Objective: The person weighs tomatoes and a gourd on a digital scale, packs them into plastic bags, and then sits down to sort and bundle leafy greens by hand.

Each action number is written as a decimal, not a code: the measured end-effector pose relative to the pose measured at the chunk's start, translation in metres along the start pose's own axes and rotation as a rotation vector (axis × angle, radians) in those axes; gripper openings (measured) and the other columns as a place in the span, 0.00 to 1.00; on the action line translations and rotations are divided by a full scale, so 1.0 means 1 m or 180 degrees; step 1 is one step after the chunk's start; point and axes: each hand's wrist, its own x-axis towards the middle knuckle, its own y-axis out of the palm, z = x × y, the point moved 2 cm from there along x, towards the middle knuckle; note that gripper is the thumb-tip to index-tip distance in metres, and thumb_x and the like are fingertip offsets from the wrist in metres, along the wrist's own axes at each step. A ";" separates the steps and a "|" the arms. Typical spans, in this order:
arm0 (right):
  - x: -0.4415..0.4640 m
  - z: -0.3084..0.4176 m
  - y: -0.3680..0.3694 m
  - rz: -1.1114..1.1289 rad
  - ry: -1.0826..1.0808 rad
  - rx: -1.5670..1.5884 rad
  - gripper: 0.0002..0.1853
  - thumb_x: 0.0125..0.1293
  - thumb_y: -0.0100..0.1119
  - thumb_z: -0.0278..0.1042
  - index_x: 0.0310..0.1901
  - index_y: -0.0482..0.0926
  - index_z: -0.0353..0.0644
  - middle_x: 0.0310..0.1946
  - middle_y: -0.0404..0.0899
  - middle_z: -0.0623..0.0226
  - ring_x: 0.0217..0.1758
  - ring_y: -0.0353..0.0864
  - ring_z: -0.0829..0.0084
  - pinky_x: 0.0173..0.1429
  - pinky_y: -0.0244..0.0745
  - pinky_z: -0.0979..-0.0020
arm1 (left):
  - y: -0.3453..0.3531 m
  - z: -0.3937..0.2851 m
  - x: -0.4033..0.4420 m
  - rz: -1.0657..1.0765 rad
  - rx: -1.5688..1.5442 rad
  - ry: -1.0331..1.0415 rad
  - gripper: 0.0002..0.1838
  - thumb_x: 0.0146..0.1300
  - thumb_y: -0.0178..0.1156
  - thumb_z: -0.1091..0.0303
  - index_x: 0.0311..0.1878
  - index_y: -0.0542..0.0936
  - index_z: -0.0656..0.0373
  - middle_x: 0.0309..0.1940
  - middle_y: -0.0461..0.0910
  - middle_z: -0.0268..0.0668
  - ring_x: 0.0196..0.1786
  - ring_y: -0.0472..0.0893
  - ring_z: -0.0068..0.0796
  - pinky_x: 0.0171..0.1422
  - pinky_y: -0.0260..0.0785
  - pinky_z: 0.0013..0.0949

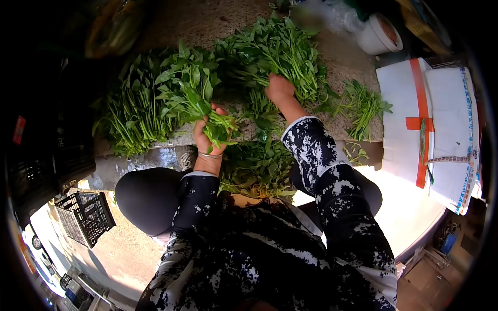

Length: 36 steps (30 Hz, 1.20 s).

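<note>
My left hand [208, 136] is wrapped round the stem ends of a bunch of water spinach [193, 93], its leaves pointing up and away from me. My right hand [280, 91] is closed at the near edge of a large water spinach pile [290, 49], its fingers on stems there; the fingertips are partly hidden. Left of the held bunch, more water spinach [136, 106] lies in a row with stems toward me. A small loose heap of greens [363, 106] lies to the right. Below the table edge, leafy trimmings [257, 165] are gathered between my knees.
The stone-like tabletop [340, 59] carries the greens. White foam boxes [402, 114] with red tape stand at the right, and a white bucket [374, 39] sits behind them. A black plastic crate [85, 217] is on the ground at the lower left.
</note>
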 end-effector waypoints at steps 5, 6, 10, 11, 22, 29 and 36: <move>0.012 -0.012 -0.022 0.0726 0.0104 -0.0138 0.18 0.49 0.59 0.41 0.40 0.75 0.40 0.35 0.77 0.59 0.41 0.76 0.60 0.42 0.72 0.64 | -0.012 -0.001 0.002 -0.0088 0.0250 -0.0007 0.17 0.52 0.54 0.69 0.47 0.70 0.60 0.42 0.72 0.35 0.47 0.72 0.33 0.49 0.69 0.41; 0.018 -0.019 -0.021 0.0541 -0.0111 0.0242 0.18 0.49 0.60 0.41 0.39 0.76 0.39 0.33 0.77 0.61 0.38 0.76 0.63 0.41 0.71 0.65 | -0.013 -0.002 0.001 -0.0127 0.0242 -0.0008 0.17 0.51 0.54 0.69 0.47 0.71 0.60 0.42 0.72 0.35 0.47 0.73 0.33 0.50 0.69 0.41; 0.017 -0.041 -0.048 0.0951 -0.0421 0.1294 0.16 0.49 0.59 0.39 0.39 0.75 0.39 0.30 0.76 0.64 0.32 0.74 0.71 0.38 0.69 0.68 | -0.012 -0.002 -0.001 -0.0206 0.0193 -0.0031 0.17 0.51 0.53 0.70 0.46 0.71 0.60 0.42 0.73 0.36 0.48 0.73 0.33 0.50 0.69 0.40; 0.013 -0.048 -0.052 0.1043 -0.0327 0.1504 0.15 0.50 0.60 0.39 0.38 0.75 0.41 0.27 0.74 0.70 0.26 0.68 0.78 0.32 0.64 0.73 | -0.013 -0.002 -0.002 -0.0183 0.0182 -0.0023 0.17 0.51 0.53 0.70 0.46 0.71 0.60 0.42 0.73 0.36 0.48 0.73 0.33 0.50 0.69 0.40; -0.016 -0.083 -0.077 0.0780 0.0414 0.4374 0.12 0.56 0.60 0.39 0.40 0.75 0.46 0.24 0.65 0.81 0.19 0.58 0.87 0.17 0.50 0.85 | -0.013 0.003 -0.001 -0.0228 0.0181 -0.0079 0.16 0.51 0.53 0.70 0.45 0.71 0.62 0.41 0.74 0.37 0.47 0.74 0.34 0.55 0.66 0.42; -0.044 -0.062 -0.103 0.0825 0.0439 0.5302 0.14 0.54 0.62 0.38 0.41 0.76 0.44 0.26 0.68 0.81 0.18 0.60 0.89 0.14 0.49 0.87 | 0.000 0.011 0.002 -0.0085 0.0246 -0.0102 0.15 0.53 0.52 0.71 0.44 0.71 0.65 0.41 0.74 0.40 0.50 0.73 0.38 0.65 0.54 0.47; -0.084 0.002 -0.077 0.0460 -0.0633 0.3444 0.11 0.53 0.63 0.36 0.34 0.78 0.40 0.20 0.72 0.79 0.19 0.62 0.87 0.22 0.57 0.82 | 0.006 0.017 0.001 -0.0363 0.0543 -0.0166 0.18 0.55 0.52 0.71 0.49 0.68 0.68 0.46 0.72 0.44 0.55 0.69 0.40 0.60 0.62 0.43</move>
